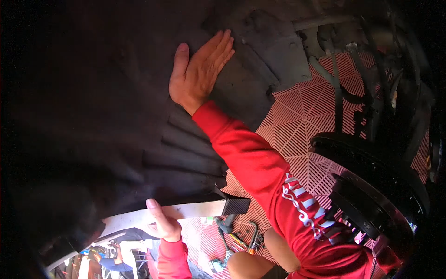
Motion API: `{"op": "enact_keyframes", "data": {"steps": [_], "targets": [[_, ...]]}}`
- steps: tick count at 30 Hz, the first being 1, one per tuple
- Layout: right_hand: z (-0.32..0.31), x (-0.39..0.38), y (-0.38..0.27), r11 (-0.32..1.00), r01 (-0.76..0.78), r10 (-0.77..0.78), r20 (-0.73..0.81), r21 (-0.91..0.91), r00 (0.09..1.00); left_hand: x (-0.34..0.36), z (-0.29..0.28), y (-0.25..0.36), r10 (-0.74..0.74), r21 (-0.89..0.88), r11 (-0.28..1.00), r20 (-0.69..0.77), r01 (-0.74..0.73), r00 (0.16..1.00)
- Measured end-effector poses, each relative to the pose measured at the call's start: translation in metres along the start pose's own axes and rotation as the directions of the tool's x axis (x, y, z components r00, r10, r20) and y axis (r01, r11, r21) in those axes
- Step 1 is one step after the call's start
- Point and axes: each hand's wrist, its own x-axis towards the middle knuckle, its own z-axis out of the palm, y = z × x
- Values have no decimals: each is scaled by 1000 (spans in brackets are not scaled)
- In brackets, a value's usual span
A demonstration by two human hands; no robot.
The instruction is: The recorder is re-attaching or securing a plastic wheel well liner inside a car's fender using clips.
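Note:
Against a dark, curved liner (93, 107), apparently in a vehicle's wheel well, my right hand (200, 69) lies with fingers stretched out and thumb apart, holding nothing. Its red sleeve crosses the view from the lower right. Lower down, my left hand (165, 222) grips the white panel edge (200, 209), thumb over it and the fingers partly hidden. A black piece caps the right end of that edge. Dark folds run along the liner between my two hands.
A dark round wheel-hub assembly (357, 204) and metal arms (337, 109) stand at right, above red grid flooring (297, 116). Several hand tools (253, 239) and a drill-like tool (218, 262) lie beside my bare knees. Another person in blue (114, 262) is at the lower left.

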Motion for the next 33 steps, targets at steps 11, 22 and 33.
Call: {"op": "enact_keyframes", "data": {"steps": [11, 22, 33], "targets": [[-59, 26, 52, 964, 72, -111, 142, 254, 984, -4, 12, -3, -45, -70, 997, -28, 43, 999], [-112, 55, 129, 987, 107, -144, -346, -122, 927, -20, -4, -32, -34, 243, 969, -62, 48, 997], [-136, 3, 150, 942, 130, -204, -220, -309, 954, 8, 211, 31, 532, 292, 559, 592, -776, 605]]}}
